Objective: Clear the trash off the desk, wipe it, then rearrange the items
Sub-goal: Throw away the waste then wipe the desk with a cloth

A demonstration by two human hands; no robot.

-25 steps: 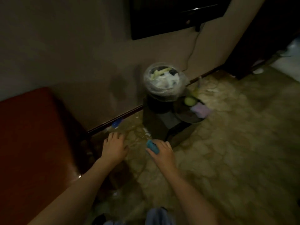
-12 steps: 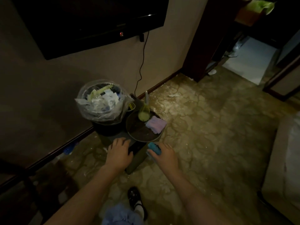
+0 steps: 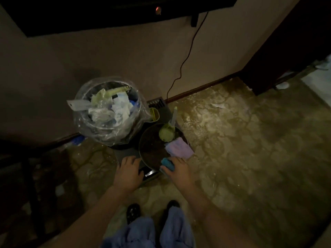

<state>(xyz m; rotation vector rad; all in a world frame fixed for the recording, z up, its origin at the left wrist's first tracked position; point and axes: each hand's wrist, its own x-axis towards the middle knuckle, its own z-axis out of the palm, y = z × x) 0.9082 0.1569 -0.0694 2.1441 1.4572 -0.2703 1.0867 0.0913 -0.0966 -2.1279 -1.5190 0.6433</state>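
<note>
Two hands: both low over the cleaning gear on the floor, no surface in view now.
Blue cloth (image 3: 168, 165): in our right hand (image 3: 180, 173), just at the near rim of the dark basin (image 3: 152, 149); it looks like the wiping cloth.
Right grip: fingers curled round the blue cloth, holding it.
Left hand (image 3: 127, 173): fingers loosely spread, holding nothing; it hovers over or rests on the dark grey box (image 3: 125, 153) under the basin. We cannot tell if it touches.
Change: a second ago the red-brown surface edge was at the left of the view and the hands hung over bare floor. Now we have turned and stepped in, so bin and basin sit right under the hands. The cloth has stayed in the right grip throughout.
Meaning: we judge the trash step largely done and the wipe step pending. This looks like a stop at the basin to wet or swap the cloth, not certain.
Trash bin (image 3: 107, 111): clear liner, near full of crumpled white paper, wrappers and a pale green piece. It stands against the wall, touching the basin's left side.
Basin contents: a green round object (image 3: 166, 134) with a pale handle sticking up, and a lilac cloth (image 3: 179, 147) draped over the right rim. Too dark to tell if there is water.
Outward: marbled floor (image 3: 241, 149), black cable (image 3: 186, 58) down the wall, dark screen above.
</note>
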